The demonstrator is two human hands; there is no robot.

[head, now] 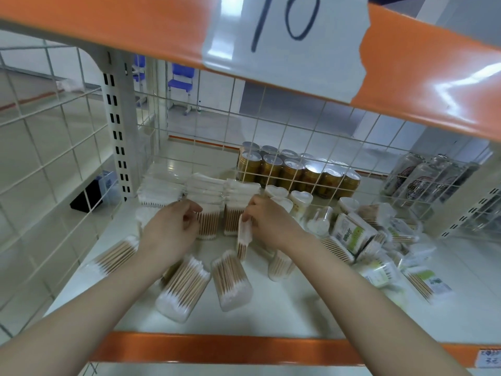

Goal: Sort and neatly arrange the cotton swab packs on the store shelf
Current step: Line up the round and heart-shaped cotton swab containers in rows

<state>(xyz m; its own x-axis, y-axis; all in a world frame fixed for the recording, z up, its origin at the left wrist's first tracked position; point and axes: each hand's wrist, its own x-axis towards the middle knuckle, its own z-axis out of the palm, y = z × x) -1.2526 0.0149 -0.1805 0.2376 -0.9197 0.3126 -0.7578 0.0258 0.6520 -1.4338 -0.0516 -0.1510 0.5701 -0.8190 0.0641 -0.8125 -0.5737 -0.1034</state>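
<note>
Shelf (284,316) surface pale, smooth, glossy; orange front edge nearest the camera. Loose swab packs (206,280) lie flat near that edge: clear soft plastic bags, wooden sticks bundled tight, white cotton tips at both ends. One more flat pack (113,257) lies left of the left forearm. At the right, a messy pile of labelled packs (379,248), green-and-white paper labels, tilted and overlapping.

Left hand (173,229) sits further in, fingers curled and pinching the top of an upright pack (207,222) in the stacked row. Right hand (267,218) pinches a thin pack (243,238) by its upper end; that pack hangs down tilted below the fingers, just beside the standing row, lower end near the shelf. Whether it touches the shelf, cannot tell.

Behind the hands, stacked rows (200,189) of packs stand upright, white tips up, pushed against the wire back grid (284,137). Right of them, small clear round tubs (299,200) with white lids. Beyond the grid, gold cans (295,172) with silver tops in a block, and printed silver cans (423,177) further right. Orange beam overhead carries a taped paper sign (284,33) with handwritten digits.
</note>
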